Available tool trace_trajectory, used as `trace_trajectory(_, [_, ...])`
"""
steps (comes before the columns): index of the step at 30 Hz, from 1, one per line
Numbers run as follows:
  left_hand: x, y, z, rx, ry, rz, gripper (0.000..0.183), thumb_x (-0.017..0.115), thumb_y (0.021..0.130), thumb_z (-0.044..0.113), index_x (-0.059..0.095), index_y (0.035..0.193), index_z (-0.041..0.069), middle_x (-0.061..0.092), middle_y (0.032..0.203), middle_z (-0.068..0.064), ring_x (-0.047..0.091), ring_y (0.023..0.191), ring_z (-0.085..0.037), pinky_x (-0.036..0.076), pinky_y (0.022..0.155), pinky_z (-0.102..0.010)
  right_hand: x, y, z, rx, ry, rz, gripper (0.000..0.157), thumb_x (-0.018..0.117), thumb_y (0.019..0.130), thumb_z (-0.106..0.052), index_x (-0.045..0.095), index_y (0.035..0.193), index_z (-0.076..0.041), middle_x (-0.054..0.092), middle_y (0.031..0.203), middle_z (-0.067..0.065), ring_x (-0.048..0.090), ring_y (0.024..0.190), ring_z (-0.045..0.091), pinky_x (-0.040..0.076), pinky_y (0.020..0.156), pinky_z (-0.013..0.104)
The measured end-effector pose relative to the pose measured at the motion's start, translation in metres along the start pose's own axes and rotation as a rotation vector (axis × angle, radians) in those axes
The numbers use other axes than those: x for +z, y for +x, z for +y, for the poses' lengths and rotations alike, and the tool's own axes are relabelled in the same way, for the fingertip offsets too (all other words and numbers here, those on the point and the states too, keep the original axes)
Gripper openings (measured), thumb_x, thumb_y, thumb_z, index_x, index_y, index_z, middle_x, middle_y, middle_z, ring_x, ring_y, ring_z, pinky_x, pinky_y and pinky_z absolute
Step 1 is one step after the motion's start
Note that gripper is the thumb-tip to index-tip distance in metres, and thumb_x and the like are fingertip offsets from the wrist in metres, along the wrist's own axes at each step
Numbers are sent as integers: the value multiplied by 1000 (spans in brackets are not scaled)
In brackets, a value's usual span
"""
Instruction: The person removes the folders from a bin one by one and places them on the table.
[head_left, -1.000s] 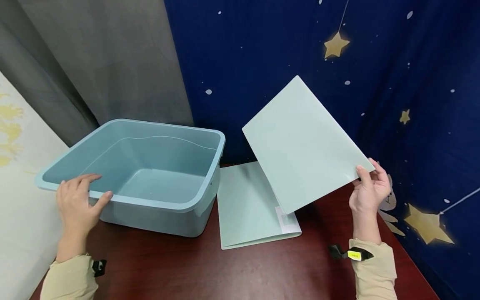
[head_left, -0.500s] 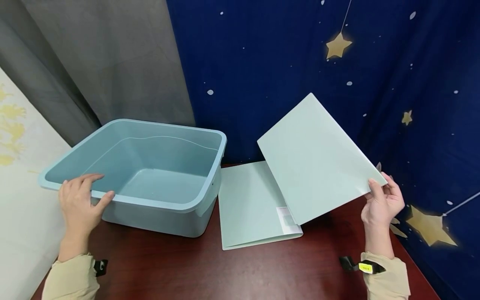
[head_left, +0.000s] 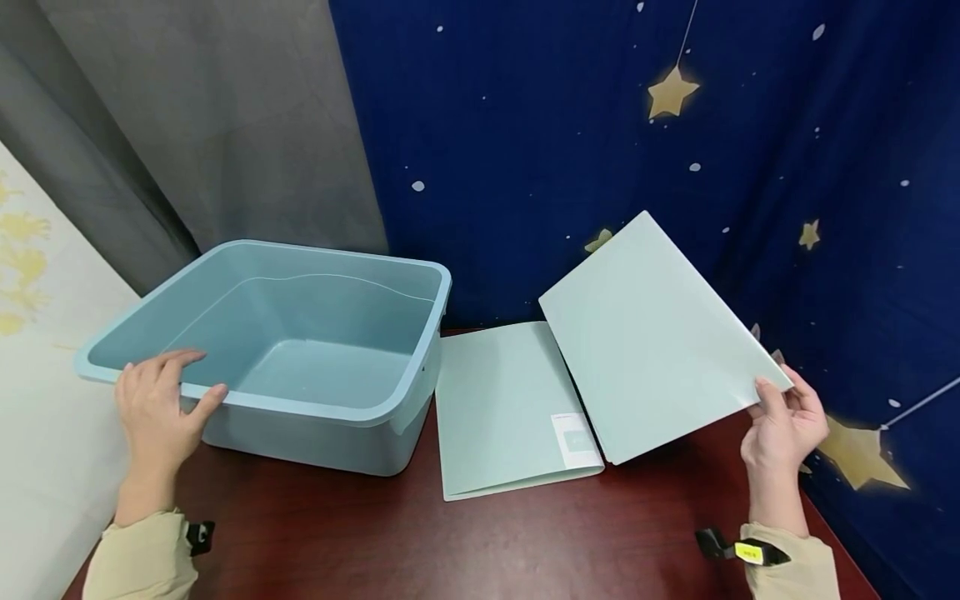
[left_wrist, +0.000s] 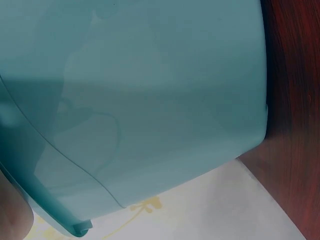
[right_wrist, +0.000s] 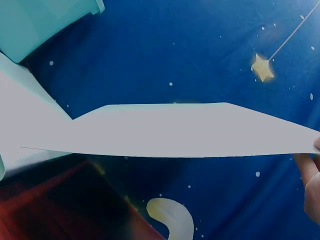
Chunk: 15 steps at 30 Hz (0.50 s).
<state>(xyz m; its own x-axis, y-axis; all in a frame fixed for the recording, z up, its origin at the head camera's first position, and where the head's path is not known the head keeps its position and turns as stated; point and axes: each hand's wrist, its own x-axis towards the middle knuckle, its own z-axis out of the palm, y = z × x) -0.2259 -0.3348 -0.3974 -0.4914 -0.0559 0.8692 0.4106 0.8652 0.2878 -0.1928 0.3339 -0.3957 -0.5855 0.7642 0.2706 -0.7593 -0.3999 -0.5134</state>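
Observation:
Between thumb and fingers, my right hand (head_left: pixel 783 425) pinches the right corner of a pale green file folder (head_left: pixel 660 342). The folder is tilted, its low corner close to the table; whether it touches cannot be told. In the right wrist view this folder (right_wrist: pixel 175 131) appears nearly edge-on. A second pale green folder (head_left: pixel 495 400) with a white label (head_left: pixel 576 440) lies on the table to its left. My left hand (head_left: pixel 156 408) holds the near rim of a blue plastic bin (head_left: pixel 300 454), fingers over the rim and thumb at the outer side. Nothing shows inside the bin.
Everything stands on a dark red wooden table (head_left: pixel 487 550). A navy curtain with stars (head_left: pixel 525 125) and a grey curtain (head_left: pixel 247 125) hang behind. A white panel with yellow prints (head_left: pixel 45 433) stands at the left.
My right hand has moved right and down with the pinched folder, uncovering more of the second folder and its label. The left hand, the bin and the lying folder stay put.

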Motion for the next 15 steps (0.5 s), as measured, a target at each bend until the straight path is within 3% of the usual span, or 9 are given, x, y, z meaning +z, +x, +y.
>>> trace_trajectory(15, [0,-1,-3,8,3,-4,84,45,73,73,63,98,-5,58,98,-27,45,89,-44,24,75,-54,-18,-2,2,52,-52,74,32,58,70,26,59,100,14,62,86,19,67,75,25,53,53,32])
